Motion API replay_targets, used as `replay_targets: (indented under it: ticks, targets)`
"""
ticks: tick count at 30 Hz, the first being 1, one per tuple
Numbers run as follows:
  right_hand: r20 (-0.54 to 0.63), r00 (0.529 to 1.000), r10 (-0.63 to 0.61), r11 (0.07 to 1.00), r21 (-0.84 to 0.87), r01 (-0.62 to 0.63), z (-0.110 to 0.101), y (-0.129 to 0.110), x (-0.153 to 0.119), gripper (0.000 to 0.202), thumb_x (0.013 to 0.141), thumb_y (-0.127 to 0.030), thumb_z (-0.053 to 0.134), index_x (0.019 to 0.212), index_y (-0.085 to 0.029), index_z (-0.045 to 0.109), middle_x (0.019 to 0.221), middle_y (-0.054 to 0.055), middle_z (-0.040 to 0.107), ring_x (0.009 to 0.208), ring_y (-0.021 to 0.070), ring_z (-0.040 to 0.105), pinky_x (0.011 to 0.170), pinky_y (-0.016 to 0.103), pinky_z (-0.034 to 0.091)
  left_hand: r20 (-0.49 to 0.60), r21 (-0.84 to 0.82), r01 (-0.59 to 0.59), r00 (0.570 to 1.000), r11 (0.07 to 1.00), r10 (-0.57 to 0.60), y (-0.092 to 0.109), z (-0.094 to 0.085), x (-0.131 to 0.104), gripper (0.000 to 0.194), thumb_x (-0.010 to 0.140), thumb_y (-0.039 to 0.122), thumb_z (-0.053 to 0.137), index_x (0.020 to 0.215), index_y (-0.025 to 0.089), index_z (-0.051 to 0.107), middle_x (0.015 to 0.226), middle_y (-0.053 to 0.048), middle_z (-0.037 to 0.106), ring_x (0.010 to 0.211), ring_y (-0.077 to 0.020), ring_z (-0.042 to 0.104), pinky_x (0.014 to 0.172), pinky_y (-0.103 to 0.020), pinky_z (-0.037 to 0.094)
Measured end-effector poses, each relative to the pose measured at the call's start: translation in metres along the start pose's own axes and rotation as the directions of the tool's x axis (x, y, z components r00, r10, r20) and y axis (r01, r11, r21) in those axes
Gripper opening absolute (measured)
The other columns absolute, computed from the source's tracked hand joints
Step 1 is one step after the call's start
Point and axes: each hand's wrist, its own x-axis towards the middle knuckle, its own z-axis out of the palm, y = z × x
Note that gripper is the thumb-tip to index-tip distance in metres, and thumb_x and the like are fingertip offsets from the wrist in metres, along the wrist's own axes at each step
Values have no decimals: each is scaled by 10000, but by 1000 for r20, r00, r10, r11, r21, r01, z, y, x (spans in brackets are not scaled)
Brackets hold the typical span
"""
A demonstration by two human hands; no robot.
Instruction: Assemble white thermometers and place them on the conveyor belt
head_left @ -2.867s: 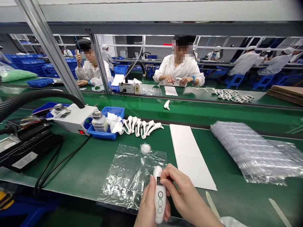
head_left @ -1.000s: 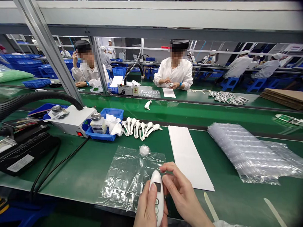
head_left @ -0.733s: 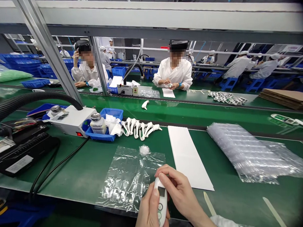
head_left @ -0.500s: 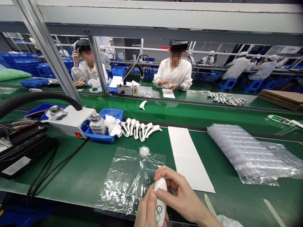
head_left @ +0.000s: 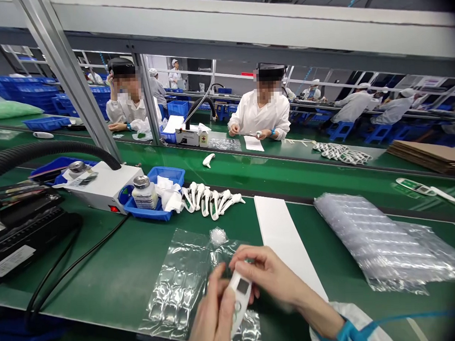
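A white handheld thermometer (head_left: 239, 300), with a small dark screen and round buttons, is held upright and tilted over the near table edge. My left hand (head_left: 212, 313) wraps its lower part, thumb along the side. The fingers of my right hand (head_left: 266, 271) close on its top end near the screen. Under and beyond my hands lies a clear plastic sheet with pockets (head_left: 173, 277). On its far edge rests a small clear crumpled ball (head_left: 218, 236). A white paper strip (head_left: 280, 228) lies to the right.
Several open white device shells (head_left: 209, 201) lie in a row beside a blue tray (head_left: 149, 213) holding a bottle (head_left: 144, 192) and tissues. A stack of clear bubble sleeves (head_left: 367, 235) is at the right. A white box (head_left: 99, 185) with a black hose stands left. Co-workers sit across.
My right fingers have shifted off the thermometer's face, and its screen now shows. The thermometer has turned slightly, and a blue wristband and cord have come into view on my right wrist.
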Motion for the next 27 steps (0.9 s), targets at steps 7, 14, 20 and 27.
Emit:
replay_targets:
  ticks: [7,14,20,27]
  targets:
    - [-584,806,-97,994,-104,44,-122,-2,94,329,893,-417,592,983,-103,636,726,48,661,542,133,637,471,213,491,-154,55,17,988,998,-8,19,-75,40,539,828,644,440,1256,319,471,1313,-52,567,1215,-280,517,1011,-449,434]
    - [-763,600,-239,945,-324,-35,-173,17,136,225,937,-276,589,1110,-133,587,1069,63,619,876,178,630,763,358,549,-238,112,-13,970,994,39,-27,-120,68,559,763,692,505,1157,298,537,1243,-74,604,1186,-305,531,1043,-503,394]
    - [-561,746,-358,810,-584,-50,-109,29,149,239,895,-274,645,1097,-152,612,1192,76,580,1046,225,578,911,442,486,-290,91,-16,956,996,42,-40,-128,74,545,735,687,546,1097,282,579,1187,-81,640,1138,-307,566,1036,-516,394]
    - [-500,832,-240,797,-591,-125,-78,31,164,260,922,-315,608,1120,-147,593,1115,75,606,922,195,620,792,380,545,-348,153,-50,932,987,101,-40,-128,68,481,753,658,541,1031,275,624,1094,-64,699,1051,-317,629,977,-497,451]
